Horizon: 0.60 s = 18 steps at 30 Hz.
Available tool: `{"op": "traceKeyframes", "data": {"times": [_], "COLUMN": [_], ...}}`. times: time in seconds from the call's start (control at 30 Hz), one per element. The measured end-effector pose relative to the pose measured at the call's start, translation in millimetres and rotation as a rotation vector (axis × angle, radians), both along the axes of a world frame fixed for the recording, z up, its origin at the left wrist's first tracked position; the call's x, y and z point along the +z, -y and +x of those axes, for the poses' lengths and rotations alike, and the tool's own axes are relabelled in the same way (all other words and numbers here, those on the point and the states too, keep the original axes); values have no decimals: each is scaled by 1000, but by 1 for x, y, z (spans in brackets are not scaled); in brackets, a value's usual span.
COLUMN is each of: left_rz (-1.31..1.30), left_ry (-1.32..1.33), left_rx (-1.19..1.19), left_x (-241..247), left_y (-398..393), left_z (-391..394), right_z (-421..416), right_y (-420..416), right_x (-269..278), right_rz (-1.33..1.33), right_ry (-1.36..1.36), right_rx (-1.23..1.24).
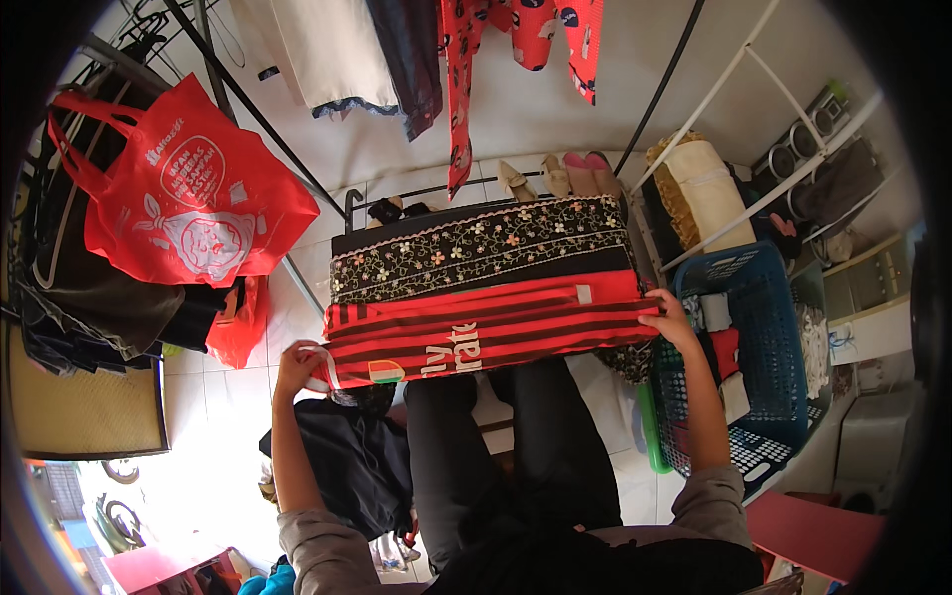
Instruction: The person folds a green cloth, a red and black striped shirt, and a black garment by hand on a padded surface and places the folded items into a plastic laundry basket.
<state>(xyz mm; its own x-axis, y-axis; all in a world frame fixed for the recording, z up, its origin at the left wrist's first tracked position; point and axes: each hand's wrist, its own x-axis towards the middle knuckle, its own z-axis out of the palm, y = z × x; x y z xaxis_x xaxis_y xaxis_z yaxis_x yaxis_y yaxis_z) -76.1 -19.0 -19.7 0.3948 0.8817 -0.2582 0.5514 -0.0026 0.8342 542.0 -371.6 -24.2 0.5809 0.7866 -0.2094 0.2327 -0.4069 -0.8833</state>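
A red and black striped jersey (491,331) lies folded lengthwise across the board in front of my knees. At its left end, my left hand (300,367) pinches the cloth near a white-edged part. My right hand (667,321) grips the opposite end between thumb and fingers. Beneath the jersey is a black cloth with a floral embroidered border (483,242), which covers the board. The jersey's front shows pale lettering and a small green, white and red patch. What supports the board is mostly hidden.
To my right stands a blue plastic laundry basket (766,335) with some clothes inside. A red tote bag (201,193) hangs at left beside dark garments. Clothes, including red patterned trousers (461,89), hang ahead. Shoes (554,177) sit behind the board. Black cloth (353,461) lies by my left leg.
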Motion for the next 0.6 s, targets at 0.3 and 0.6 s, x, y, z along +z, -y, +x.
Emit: {"op": "traceKeyframes", "data": {"times": [0.3, 0.6], "left_rz": [770, 758], "left_ry": [-173, -525], "left_rx": [-272, -458], "left_x": [51, 6], "left_y": [103, 98], "left_z": [86, 63], "right_z": [-101, -99], "right_y": [-17, -10], "right_x": [51, 11], "right_rz": [134, -50], "right_ry": [876, 940], "right_rx": [205, 459]}}
